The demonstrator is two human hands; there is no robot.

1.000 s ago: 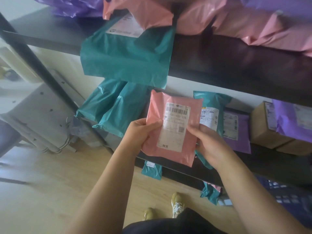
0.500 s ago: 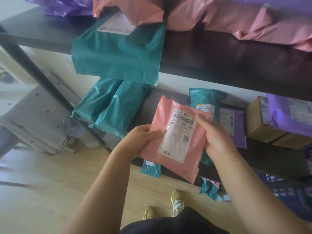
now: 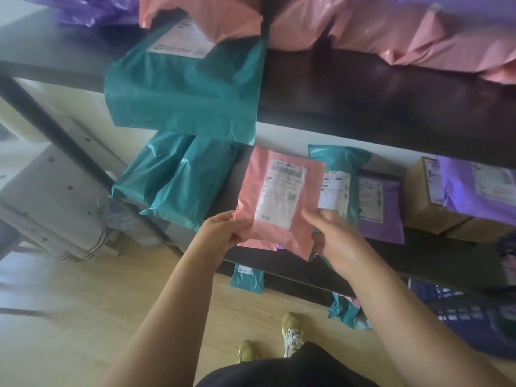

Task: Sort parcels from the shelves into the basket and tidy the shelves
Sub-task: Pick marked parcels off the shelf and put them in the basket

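A pink parcel with a white label sits upright at the front of the middle shelf, between teal parcels. My left hand grips its lower left corner. My right hand holds its lower right edge, thumb on the front. A dark blue basket stands on the floor at the lower right, partly hidden by my right arm.
A large teal parcel hangs over the upper shelf, with pink parcels behind it. The middle shelf holds teal bags, a labelled teal parcel, a purple parcel and a cardboard box.
The pink parcel has moved forward toward the middle shelf and straightened from its tilt. My right hand slid from its upper right edge down to its lower right edge.
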